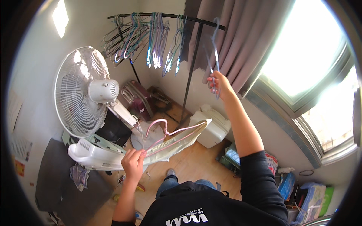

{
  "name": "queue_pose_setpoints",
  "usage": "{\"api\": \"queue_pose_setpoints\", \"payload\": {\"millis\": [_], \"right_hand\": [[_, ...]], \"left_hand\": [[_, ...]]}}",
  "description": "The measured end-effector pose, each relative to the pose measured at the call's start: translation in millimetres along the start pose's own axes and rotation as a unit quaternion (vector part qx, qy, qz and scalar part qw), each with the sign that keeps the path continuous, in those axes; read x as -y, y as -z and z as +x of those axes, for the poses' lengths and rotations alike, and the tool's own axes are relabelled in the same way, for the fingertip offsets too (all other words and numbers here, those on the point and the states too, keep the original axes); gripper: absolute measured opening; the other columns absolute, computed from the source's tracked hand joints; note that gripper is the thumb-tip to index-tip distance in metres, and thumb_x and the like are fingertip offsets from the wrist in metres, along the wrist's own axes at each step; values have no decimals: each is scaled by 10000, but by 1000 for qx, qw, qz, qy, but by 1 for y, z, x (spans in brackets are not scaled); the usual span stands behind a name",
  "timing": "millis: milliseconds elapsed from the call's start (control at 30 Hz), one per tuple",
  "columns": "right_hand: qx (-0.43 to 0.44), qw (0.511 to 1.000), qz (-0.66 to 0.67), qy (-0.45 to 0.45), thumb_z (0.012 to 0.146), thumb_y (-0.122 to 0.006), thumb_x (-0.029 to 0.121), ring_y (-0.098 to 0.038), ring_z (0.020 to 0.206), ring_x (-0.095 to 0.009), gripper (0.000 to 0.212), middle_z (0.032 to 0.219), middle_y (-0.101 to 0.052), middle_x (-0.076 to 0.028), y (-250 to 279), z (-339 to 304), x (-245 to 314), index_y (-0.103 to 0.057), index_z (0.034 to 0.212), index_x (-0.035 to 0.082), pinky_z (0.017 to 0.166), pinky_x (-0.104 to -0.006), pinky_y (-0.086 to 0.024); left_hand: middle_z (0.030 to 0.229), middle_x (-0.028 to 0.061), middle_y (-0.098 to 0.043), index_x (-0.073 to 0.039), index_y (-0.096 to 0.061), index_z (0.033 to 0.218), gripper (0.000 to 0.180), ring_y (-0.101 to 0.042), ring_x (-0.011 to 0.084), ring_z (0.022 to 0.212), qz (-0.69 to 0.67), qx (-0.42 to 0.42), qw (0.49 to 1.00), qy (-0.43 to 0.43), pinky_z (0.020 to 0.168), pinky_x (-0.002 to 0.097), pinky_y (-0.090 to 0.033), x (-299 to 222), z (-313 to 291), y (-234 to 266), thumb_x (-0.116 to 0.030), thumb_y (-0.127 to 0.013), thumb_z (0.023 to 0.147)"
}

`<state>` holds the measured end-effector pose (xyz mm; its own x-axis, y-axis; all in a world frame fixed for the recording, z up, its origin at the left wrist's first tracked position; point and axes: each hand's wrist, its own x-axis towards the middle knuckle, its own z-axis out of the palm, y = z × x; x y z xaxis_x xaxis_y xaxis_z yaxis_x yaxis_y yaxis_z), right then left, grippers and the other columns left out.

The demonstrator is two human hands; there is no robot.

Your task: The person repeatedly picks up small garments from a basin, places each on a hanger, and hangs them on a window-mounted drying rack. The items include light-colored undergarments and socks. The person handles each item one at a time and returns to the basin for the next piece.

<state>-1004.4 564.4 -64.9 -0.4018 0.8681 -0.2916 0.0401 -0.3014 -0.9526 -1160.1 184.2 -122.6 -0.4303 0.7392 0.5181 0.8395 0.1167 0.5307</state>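
My left hand (133, 164) is closed on one end of a pink clothes hanger (157, 121), whose hook points up. A pale yellow-green cloth or garment (177, 145) stretches along that hanger and hides part of it. Raised at the upper right, my right hand (220, 86) grips a pale blue clothes hanger (216, 51). This hanger's hook is at the right end of the black rack rail (190, 19); I cannot tell whether it rests on the rail. Several other hangers (156, 41) hang from the rail farther left.
A white standing fan (102, 91) is at the left, above a white appliance (85, 150) and a dark grey seat (81, 203). A maroon suitcase (137, 98) and a white bin (211, 126) stand near the rack. Grey curtains (245, 41) and a window (305, 56) fill the right.
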Motion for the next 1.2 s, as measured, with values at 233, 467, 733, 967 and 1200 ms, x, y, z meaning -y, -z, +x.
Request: {"api": "queue_pose_setpoints", "payload": {"millis": [233,467,733,967,1200], "right_hand": [[-93,987,-56,120,811,-586,320,-468,713,-72,577,984,-584,-62,113,-184,-31,-453,1274,2,664,-245,-400],[-123,959,52,249,579,-728,409,-463,880,-149,964,1054,-523,-120,84,-400,-120,-350,1343,-40,713,-258,-337],[-218,906,62,357,595,-668,270,-408,820,-144,878,1092,-517,-138,104,-463,-154,-344,1358,-19,759,-282,-339],[-310,869,3,386,603,-644,269,-447,905,-163,857,1113,-523,-143,190,-597,-182,-350,1354,-23,792,-296,-348],[-395,812,8,430,642,-681,348,-461,928,-167,869,1161,-525,-148,244,-698,-216,-346,1356,-18,792,-300,-359]], "left_hand": [[684,97,-623,12,-659,850,125,-610,193,582,-198,42,976,-86,510,272,-439,-13,116,-40,-68,-675,755],[644,47,-634,24,-659,955,246,-485,19,603,-386,133,900,-153,549,189,-403,-141,226,-62,-187,-658,827],[518,-13,-467,16,-672,946,226,-328,40,506,-451,147,833,-283,459,243,-296,-336,208,-64,-179,-642,835],[524,-18,-446,10,-675,962,236,-326,58,480,-469,210,794,-324,457,252,-311,-497,82,-56,-183,-633,833],[564,104,-505,11,-659,962,261,-418,122,525,-438,220,760,-426,555,293,-411,-614,-21,-42,-218,-613,846]]}}
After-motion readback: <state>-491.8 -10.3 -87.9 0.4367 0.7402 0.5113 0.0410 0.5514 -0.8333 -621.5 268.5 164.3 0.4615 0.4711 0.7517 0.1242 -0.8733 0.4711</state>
